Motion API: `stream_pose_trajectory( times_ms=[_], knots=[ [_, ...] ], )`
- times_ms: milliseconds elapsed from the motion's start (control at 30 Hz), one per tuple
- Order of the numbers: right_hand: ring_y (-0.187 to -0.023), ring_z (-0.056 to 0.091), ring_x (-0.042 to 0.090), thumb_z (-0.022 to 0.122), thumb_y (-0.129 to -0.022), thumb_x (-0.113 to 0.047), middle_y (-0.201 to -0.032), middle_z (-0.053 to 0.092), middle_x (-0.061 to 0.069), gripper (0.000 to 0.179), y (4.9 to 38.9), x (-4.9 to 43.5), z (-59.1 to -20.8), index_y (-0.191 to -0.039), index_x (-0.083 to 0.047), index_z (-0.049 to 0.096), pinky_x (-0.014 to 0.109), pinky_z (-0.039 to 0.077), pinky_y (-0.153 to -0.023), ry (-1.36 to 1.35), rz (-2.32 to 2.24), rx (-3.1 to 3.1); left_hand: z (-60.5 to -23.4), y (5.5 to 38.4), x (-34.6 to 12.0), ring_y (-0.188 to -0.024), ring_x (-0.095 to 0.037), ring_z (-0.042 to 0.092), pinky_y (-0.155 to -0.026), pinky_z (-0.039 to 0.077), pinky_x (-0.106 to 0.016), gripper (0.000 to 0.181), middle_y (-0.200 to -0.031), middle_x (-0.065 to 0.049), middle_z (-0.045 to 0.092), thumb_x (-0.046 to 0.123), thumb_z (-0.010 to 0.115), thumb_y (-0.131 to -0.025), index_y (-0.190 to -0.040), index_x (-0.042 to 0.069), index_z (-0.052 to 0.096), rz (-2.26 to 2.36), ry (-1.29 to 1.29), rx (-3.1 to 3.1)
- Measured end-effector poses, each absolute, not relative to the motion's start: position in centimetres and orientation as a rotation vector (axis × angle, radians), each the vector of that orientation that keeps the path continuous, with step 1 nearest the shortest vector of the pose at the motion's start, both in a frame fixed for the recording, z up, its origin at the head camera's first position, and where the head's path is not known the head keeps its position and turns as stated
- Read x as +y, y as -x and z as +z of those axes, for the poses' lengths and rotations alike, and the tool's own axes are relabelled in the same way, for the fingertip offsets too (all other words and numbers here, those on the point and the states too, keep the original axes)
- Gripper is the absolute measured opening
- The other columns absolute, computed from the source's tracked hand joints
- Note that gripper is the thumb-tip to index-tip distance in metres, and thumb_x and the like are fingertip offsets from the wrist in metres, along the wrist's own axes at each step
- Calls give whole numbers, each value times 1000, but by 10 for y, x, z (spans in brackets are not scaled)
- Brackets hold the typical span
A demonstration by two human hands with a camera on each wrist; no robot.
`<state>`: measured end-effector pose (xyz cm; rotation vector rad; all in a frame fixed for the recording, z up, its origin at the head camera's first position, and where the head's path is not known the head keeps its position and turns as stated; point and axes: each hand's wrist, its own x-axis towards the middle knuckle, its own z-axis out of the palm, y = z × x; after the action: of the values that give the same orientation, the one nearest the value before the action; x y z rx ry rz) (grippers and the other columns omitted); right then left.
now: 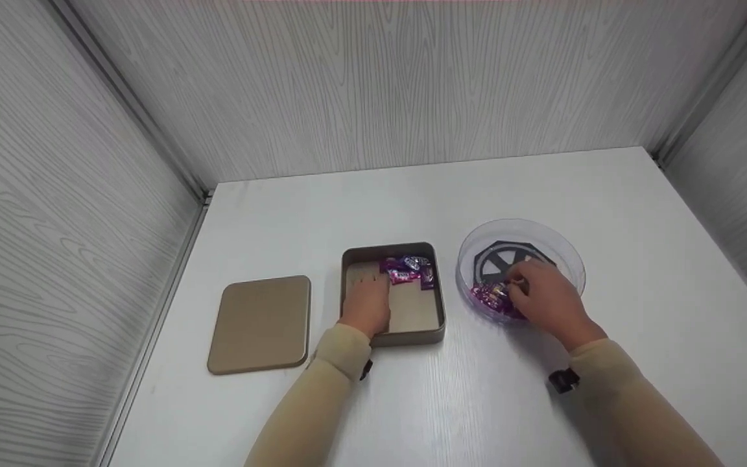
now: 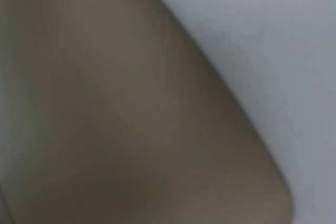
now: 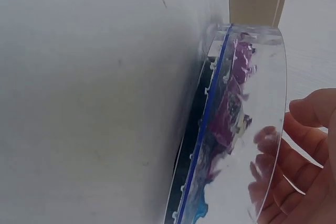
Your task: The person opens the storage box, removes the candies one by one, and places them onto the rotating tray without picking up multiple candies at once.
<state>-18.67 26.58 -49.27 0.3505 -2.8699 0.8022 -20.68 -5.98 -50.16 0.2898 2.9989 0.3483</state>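
Observation:
My left hand reaches into a shallow bronze-coloured tin, on its left side, back of the hand up, with the fingertips hidden from the head view. Several wrapped candies in purple, pink and blue lie at the tin's far right corner. To the right, my right hand reaches over the near rim of a clear round plastic container. Its fingers hang loosely curled inside, thumb apart from them, beside a heap of shiny purple-wrapped candies. No candy shows in this hand.
A flat square bronze-coloured lid lies on the white table left of the tin. Inside the round container a dark spoked pattern shows. Wood-grain panels stand behind and at both sides. The left wrist view holds a blurred brown surface.

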Motion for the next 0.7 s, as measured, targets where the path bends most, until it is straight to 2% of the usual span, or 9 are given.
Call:
stream_pose_trajectory(
  times_ms=[233,333,433,533,700],
  knots=[
    [-92,57,26,66,-94,-18,-100,65,6,13,186,256,-491,-103,-10,70,48,48,-81,-366,809,-2885,-505,209,-62,-103,-34,64,-92,51,-47,27,-111,-17,67,1,60,-97,-124,2,64,300,-360,3045],
    [-93,57,26,67,-95,-20,-99,66,5,14,185,250,-491,-104,-10,70,47,47,-83,-392,815,-2881,-505,209,-65,-92,-33,67,-83,55,-46,18,-101,-15,69,2,58,-99,-116,3,65,363,-374,3064],
    [-92,57,24,66,-94,-19,-99,65,4,13,182,241,-490,-102,-10,70,46,48,-84,-418,834,-2865,-505,209,-66,-85,-29,68,-75,56,-44,8,-93,-9,70,7,62,-99,-106,8,66,481,-346,3073],
    [-89,57,21,65,-93,-18,-98,64,1,11,180,232,-490,-102,-13,69,42,48,-81,-432,858,-2865,-499,207,-65,-85,-24,68,-75,55,-42,11,-93,-4,70,8,63,-98,-108,10,68,615,-309,3072],
    [-87,57,20,68,-91,-17,-95,63,0,14,179,215,-489,-104,-13,70,40,47,-80,-489,869,-2854,-481,200,-59,-91,-17,64,-82,53,-37,16,-98,2,67,7,63,-98,-112,13,67,834,-269,3028]
  ],
)
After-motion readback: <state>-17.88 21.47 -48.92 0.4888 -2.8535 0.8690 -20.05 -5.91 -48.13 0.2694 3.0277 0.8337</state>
